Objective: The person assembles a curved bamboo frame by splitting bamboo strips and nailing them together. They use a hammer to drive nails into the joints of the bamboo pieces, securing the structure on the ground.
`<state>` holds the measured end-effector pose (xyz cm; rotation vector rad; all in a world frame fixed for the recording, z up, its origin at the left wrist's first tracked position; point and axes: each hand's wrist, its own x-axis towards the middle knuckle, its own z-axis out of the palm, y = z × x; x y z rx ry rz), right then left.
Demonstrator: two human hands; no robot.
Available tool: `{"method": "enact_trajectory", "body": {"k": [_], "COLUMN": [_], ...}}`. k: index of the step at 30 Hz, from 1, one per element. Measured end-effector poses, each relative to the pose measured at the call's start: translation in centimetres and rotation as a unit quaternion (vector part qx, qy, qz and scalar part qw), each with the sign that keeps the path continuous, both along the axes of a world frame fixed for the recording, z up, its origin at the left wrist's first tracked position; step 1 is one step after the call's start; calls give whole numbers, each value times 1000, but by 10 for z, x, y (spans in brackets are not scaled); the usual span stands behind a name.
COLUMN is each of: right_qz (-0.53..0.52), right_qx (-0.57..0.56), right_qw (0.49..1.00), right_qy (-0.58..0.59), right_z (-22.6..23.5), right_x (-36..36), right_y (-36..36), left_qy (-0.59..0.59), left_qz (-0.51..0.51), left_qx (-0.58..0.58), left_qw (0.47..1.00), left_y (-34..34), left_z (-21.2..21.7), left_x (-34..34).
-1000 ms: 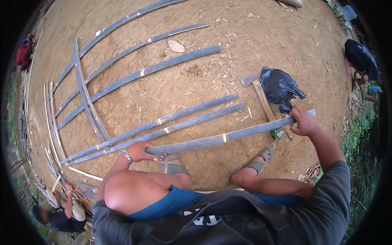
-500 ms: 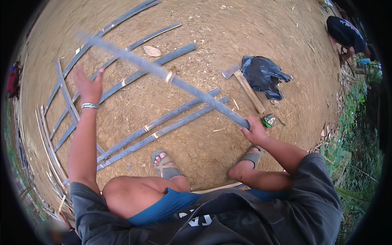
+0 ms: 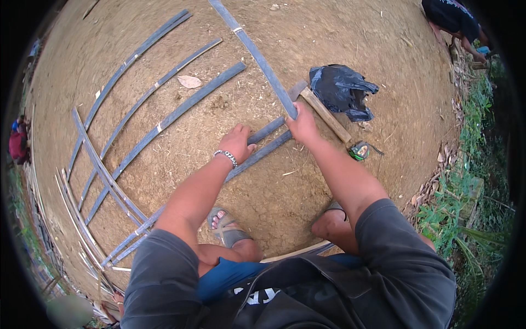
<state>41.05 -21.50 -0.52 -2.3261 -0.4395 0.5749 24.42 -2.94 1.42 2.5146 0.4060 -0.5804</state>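
My right hand point(image 3: 304, 126) is closed round the near end of a dark bamboo strip point(image 3: 263, 62), which runs away from me past the upper edge of the view. Lower and to the left, my left hand point(image 3: 235, 143), with a chain bracelet at its wrist, is closed over another bamboo strip point(image 3: 267, 130) on the ground, its thumb on the near side. Beside that one lies a parallel bamboo strip point(image 3: 260, 154), partly hidden by my left forearm. A wooden-handled hatchet point(image 3: 329, 115) lies just right of my right hand, its head partly covered.
A black plastic bag point(image 3: 342, 90) and a tape measure point(image 3: 359, 151) lie near the hatchet. Several more bamboo strips point(image 3: 164, 123) spread across the dirt at left, some crossing. A dry leaf point(image 3: 189, 81) lies among them. Another person point(image 3: 457, 22) crouches at far right, beside green plants point(image 3: 466, 203).
My right hand has moved up and left, swinging its strip to point farther away. My left hand, raised and open before, has come down right onto a strip on the ground.
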Motion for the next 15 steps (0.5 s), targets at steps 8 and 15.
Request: {"method": "enact_trajectory", "body": {"k": [8,15], "right_qz": [17,79], "right_qx": [-43,-114], "right_qw": [999,990], "right_qy": [-21,22], "right_z": [-18,3], "right_x": [6,23], "right_y": [30,15], "left_qy": [-53,-60], "left_qz": [108,68], "left_qx": [-29,56], "left_qw": [992,994], "left_y": [-27,-31], "left_z": [-14,-11], "left_x": [2,2]}}
